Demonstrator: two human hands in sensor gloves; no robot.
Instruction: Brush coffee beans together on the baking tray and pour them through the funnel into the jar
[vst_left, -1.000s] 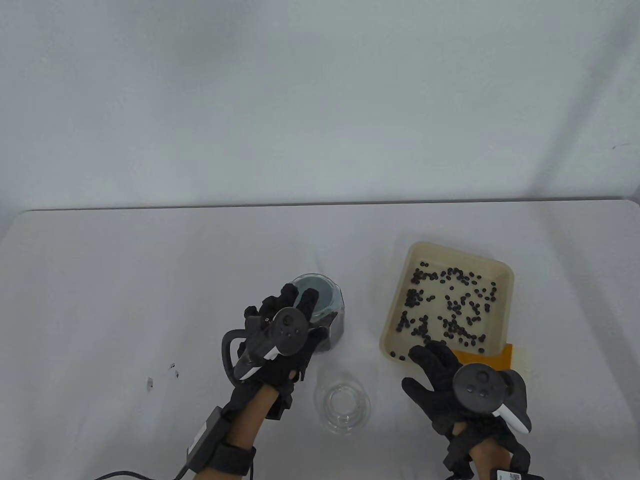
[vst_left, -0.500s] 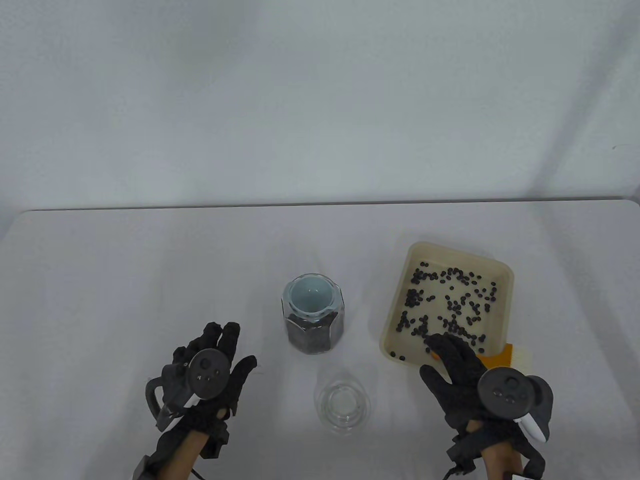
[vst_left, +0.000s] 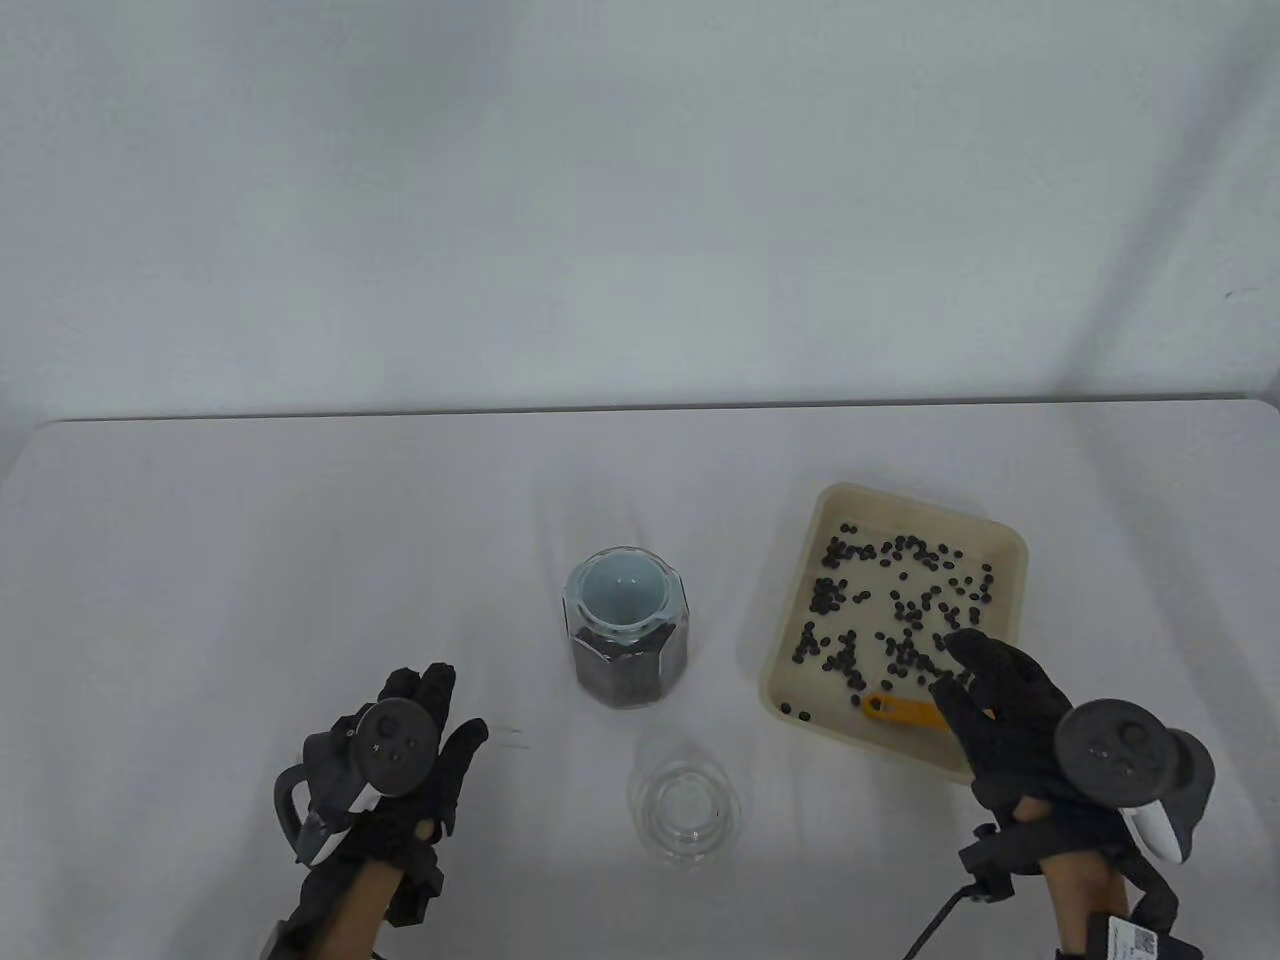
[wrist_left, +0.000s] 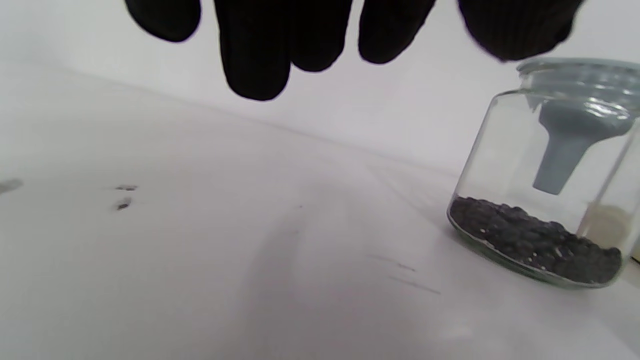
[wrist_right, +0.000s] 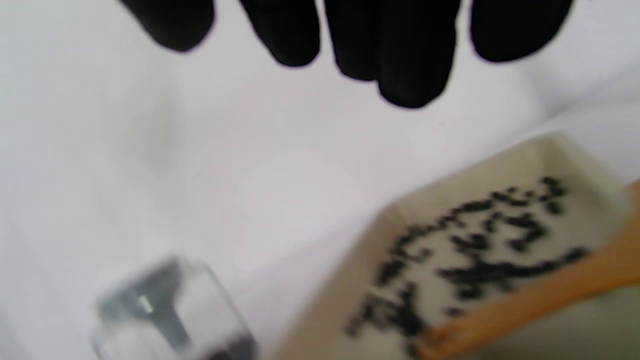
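Note:
A glass jar with dark beans in its bottom stands mid-table, a pale blue funnel seated in its mouth. In the left wrist view the jar and funnel stand at the right. The beige baking tray to the right holds scattered coffee beans. An orange brush handle lies along the tray's near edge, its right part hidden under my right hand. That hand's fingers hang straight over the tray, curled round nothing. My left hand hovers at the near left, fingers relaxed and holding nothing.
A clear glass lid or dish sits near the front edge between the hands. Small dark specks mark the white table left of the jar. The table's far edge meets a plain white wall.
My left hand let go of the jar's funnel and drew back to the near left. My right hand slid right along the tray's near edge, uncovering the handle's left end.

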